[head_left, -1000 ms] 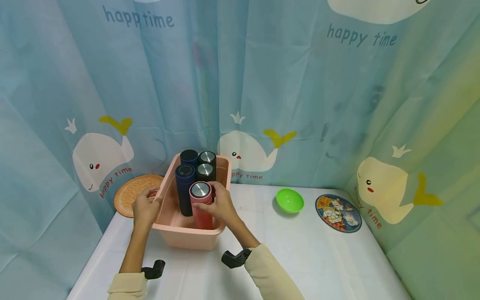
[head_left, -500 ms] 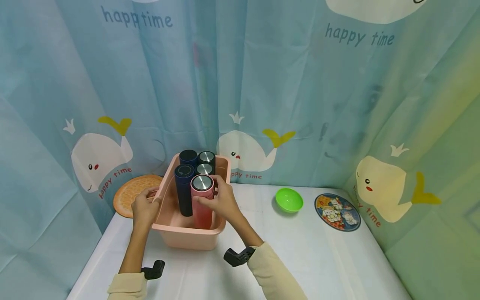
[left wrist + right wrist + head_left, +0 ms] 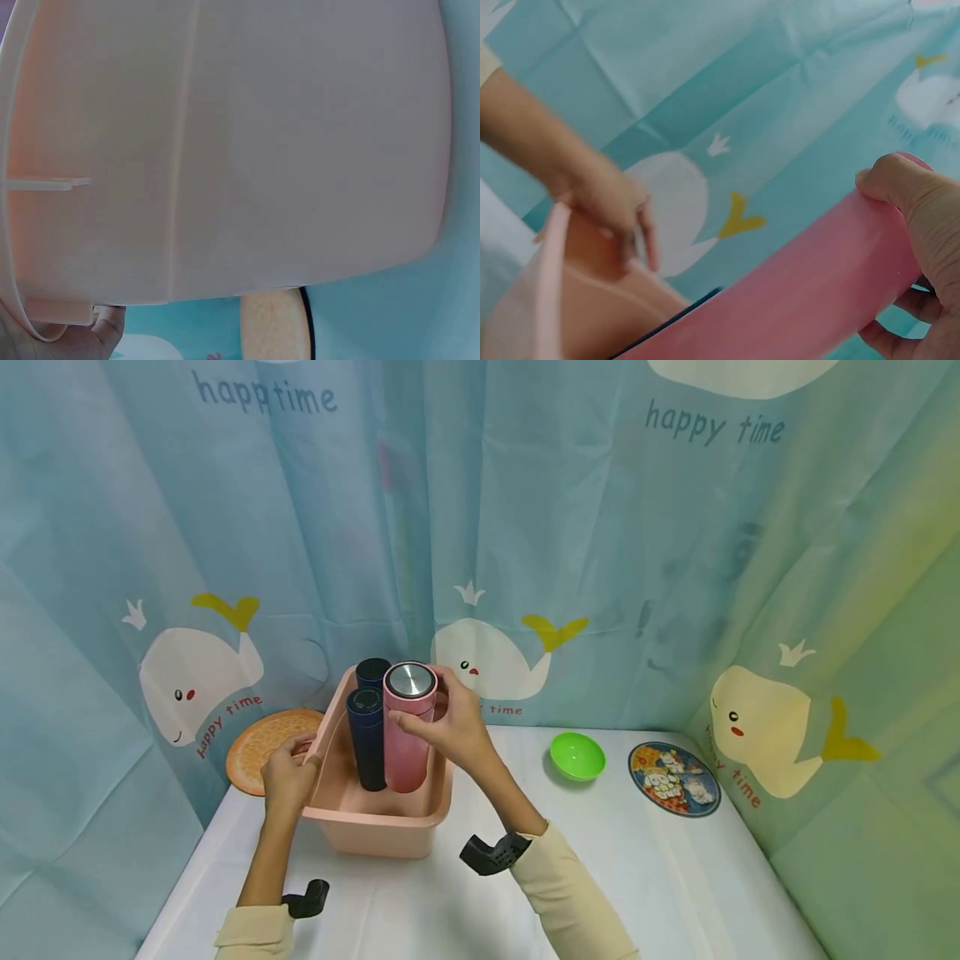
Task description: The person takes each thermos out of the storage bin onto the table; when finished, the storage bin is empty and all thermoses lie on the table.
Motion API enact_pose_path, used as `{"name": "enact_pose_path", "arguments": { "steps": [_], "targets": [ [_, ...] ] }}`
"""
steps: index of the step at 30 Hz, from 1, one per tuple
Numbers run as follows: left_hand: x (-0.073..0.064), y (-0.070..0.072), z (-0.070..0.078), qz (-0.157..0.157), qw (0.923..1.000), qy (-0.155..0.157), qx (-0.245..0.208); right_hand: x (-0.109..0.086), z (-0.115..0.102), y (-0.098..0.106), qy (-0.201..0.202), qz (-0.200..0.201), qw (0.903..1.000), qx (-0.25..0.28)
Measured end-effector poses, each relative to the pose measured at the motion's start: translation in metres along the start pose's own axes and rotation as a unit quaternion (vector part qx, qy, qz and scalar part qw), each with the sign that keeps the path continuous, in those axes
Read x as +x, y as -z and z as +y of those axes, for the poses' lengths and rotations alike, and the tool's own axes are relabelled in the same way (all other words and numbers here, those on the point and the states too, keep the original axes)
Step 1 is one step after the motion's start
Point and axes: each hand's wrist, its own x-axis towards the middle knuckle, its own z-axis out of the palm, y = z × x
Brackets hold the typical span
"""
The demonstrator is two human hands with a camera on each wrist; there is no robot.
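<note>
The pink flask (image 3: pixel 408 747) was held near-vertical over the peach bin's opening, its long axis running up and down in the head view. Its silver-topped lid (image 3: pixel 411 680) pointed up and tipped slightly toward the head camera; its rounded base pointed down. In the right wrist view the same flask slanted from the hand at the right edge to the lower left. The right hand (image 3: pixel 459 727) gripped it near the top, thumb on the near side and fingers reaching round the back.

Just to its left in the peach bin (image 3: pixel 375 841), a dark blue flask (image 3: pixel 367 747) stood upright, with a second dark flask (image 3: pixel 372 671) partly hidden behind it; whether the pink one touched the nearer one could not be told. The left hand (image 3: pixel 291 775) gripped the bin's left rim.

The bin stood toward the left of a white table (image 3: pixel 540 893). An orange disc (image 3: pixel 255 752) lay beyond the left hand, while a green bowl (image 3: pixel 577 757) and a blue patterned disc (image 3: pixel 675 779) lay well off to the right. Behind hung a light blue curtain (image 3: pixel 525 527) with white whales, yellow tails and "happy time" lettering, turning greener at the right side.
</note>
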Motion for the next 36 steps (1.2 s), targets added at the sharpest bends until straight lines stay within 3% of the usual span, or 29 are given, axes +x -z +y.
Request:
{"name": "enact_pose_path", "arguments": {
  "steps": [8,13,21,31,36],
  "targets": [
    [-0.001,-0.001,-0.001,0.003,1.0000,-0.003,-0.003,0.015,-0.024,0.029,0.044,0.038,0.9975,-0.040],
    [-0.001,-0.001,-0.002,0.003,1.0000,-0.002,-0.003,0.021,-0.031,0.049,0.048,0.062,0.9960,-0.042],
    [-0.001,-0.001,-0.001,0.003,1.0000,-0.001,-0.007,0.025,-0.027,0.080,0.006,0.101,0.9943,-0.035],
    [0.000,-0.003,-0.003,0.006,0.9999,-0.009,-0.001,0.000,-0.030,0.096,-0.064,0.101,0.9909,-0.061],
    [-0.001,-0.001,-0.002,0.003,1.0000,-0.006,-0.005,-0.009,-0.003,0.097,-0.099,0.102,0.9879,-0.062]
  ]
}}
